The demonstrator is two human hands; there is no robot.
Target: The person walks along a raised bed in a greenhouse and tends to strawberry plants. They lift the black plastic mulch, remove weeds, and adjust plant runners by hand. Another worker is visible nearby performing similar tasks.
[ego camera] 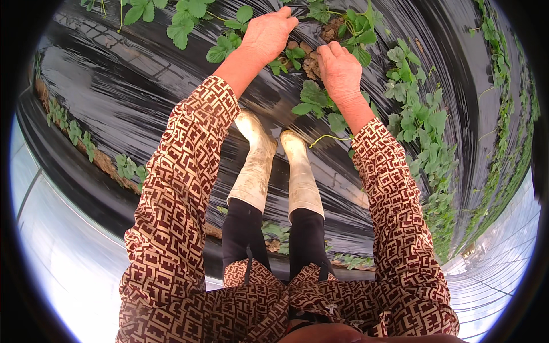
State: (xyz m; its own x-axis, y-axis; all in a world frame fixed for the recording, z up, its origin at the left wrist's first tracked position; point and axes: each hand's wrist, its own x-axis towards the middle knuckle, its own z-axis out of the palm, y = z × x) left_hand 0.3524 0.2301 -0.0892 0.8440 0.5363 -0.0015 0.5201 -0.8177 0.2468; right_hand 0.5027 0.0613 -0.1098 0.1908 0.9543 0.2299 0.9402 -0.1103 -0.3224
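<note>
Black plastic mulch film (274, 92) covers the ground in front of me, with strawberry plants growing through holes in it. My left hand (266, 35) reaches over the film at the top, fingers bent and close together. Whether it pinches the film is not plain. Just right of it, my right hand (340, 68) is curled beside a brown soil clod (311, 65), its fingertips turned down and partly hidden. Between the hands, a small strawberry plant (295, 55) stands by bare soil. A fuller strawberry plant (359, 32) grows just beyond my right hand.
My white, muddy rubber boots (257, 158) stand on the film. Strawberry leaves (315, 97) lie below my right hand, near a yellowish runner (328, 137). A dense plant row (422, 115) runs along the right. Further left is another row (73, 130) beside clear greenhouse sheeting (55, 240).
</note>
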